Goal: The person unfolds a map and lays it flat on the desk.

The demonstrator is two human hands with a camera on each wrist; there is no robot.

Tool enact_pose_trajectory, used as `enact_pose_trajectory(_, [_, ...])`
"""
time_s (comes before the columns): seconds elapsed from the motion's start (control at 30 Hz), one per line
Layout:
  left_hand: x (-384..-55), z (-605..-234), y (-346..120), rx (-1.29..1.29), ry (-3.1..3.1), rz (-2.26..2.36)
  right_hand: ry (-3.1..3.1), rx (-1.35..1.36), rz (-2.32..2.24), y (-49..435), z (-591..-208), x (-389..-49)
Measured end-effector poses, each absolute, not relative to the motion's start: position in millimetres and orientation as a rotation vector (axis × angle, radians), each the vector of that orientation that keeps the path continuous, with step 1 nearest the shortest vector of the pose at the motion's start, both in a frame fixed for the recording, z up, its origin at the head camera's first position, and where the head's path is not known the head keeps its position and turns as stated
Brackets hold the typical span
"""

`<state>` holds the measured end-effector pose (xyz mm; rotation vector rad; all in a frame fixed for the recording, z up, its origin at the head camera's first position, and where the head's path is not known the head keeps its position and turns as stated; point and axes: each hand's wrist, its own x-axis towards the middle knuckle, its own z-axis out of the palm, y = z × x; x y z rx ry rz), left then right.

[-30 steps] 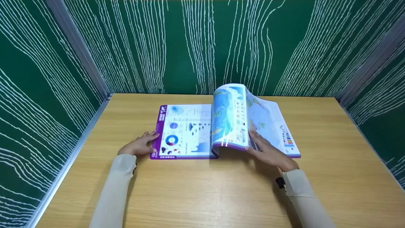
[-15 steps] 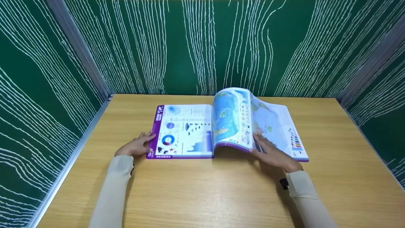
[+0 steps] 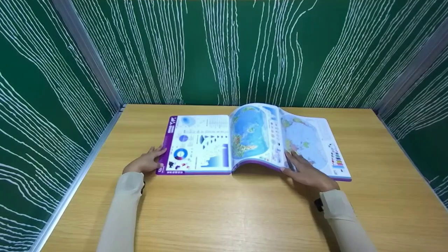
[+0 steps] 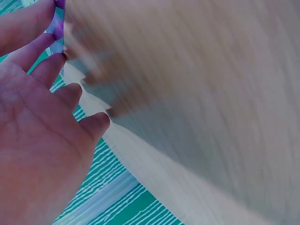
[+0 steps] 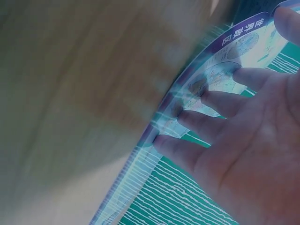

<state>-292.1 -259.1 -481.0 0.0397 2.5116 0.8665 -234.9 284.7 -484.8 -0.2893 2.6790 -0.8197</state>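
Observation:
A glossy fold-out map (image 3: 250,133) with a purple border lies across the middle of the table. Its left panel (image 3: 199,140), printed with charts, is flat; the middle panel bulges up in an arch, and the right panel (image 3: 308,136) slopes away from it. My left hand (image 3: 145,162) touches the purple left edge, with fingers spread and fairly straight in the left wrist view. On the right, my right hand (image 3: 308,173) rests at the fold between middle and right panels, thumb at the near edge. The right wrist view shows its fingers (image 5: 201,126) straight and spread against the printed sheet.
The wooden table (image 3: 217,213) is bounded by green walls (image 3: 210,52) with white wavy lines at the back and both sides. Metal posts (image 3: 87,52) stand in the corners.
The map has widened: its left edge has slid left with my left hand, and its right panel has gone right with my right hand. The arch has become lower and broader.

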Motion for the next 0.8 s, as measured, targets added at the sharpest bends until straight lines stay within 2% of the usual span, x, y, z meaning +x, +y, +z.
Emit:
enact_pose_trajectory(0.43, [-290,-481,-271,-0.067,2.487,0.882,2.711,-0.244,-0.651,288,-485,-234])
enact_pose_trajectory(0.8, [-289,-478,-280,-0.016,2.497,0.85,2.737,-0.267,-0.595,291,-487,-235])
